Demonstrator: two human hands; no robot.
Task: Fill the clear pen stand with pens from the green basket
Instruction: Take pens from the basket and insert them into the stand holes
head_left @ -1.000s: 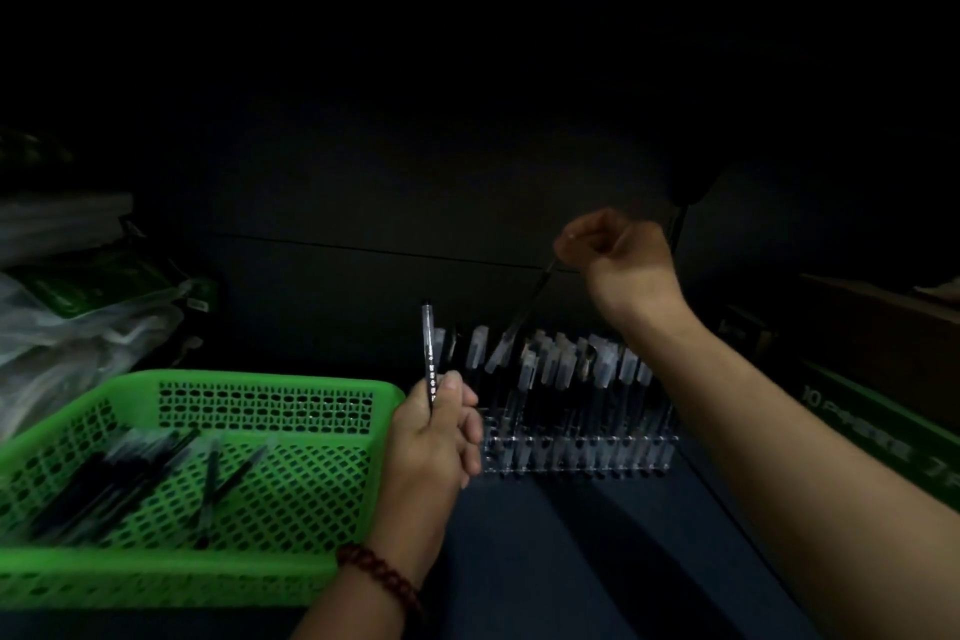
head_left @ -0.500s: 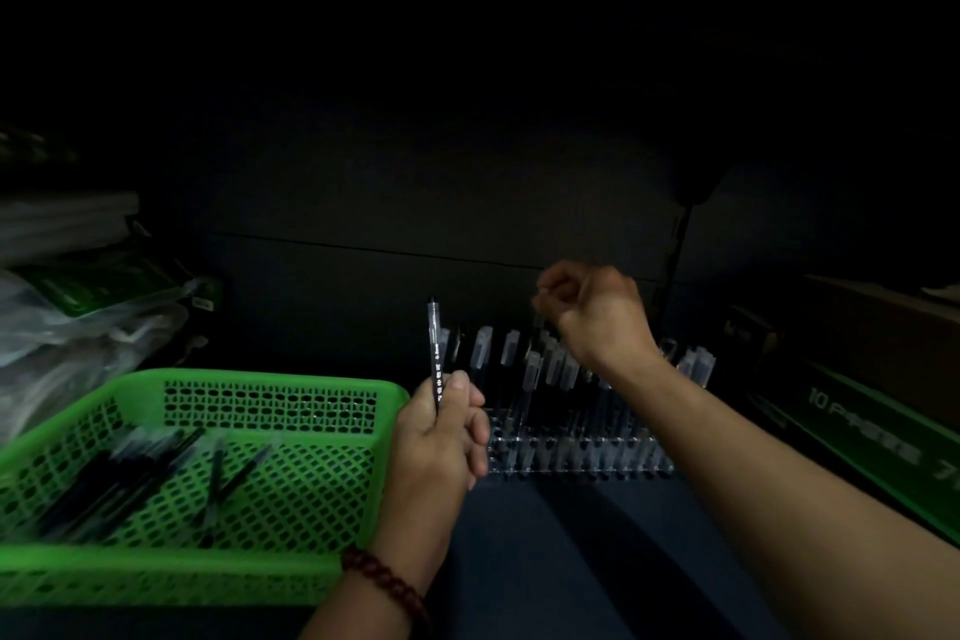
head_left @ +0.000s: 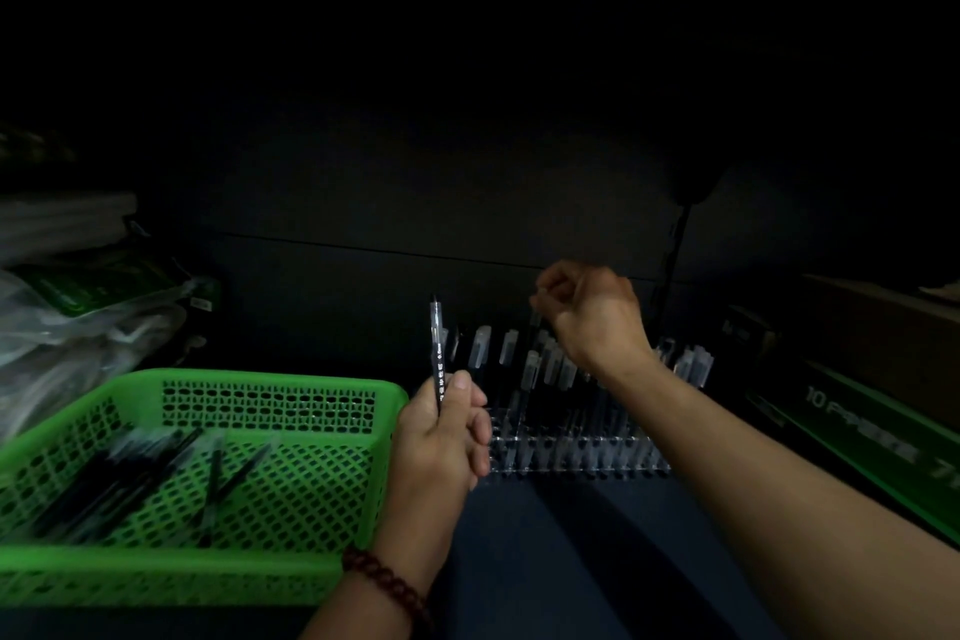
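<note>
Now the right hand is recorded lower than a second ago, brought down over the back rows of the clear pen stand. Its fingers are curled, and a lowered pen, dimly seen, is pinched nearly vertical among the standing caps. Insertion is judged under way. An upright pen is gripped ready by the left hand, unmoved beside the green basket, where loose pens remain.
</note>
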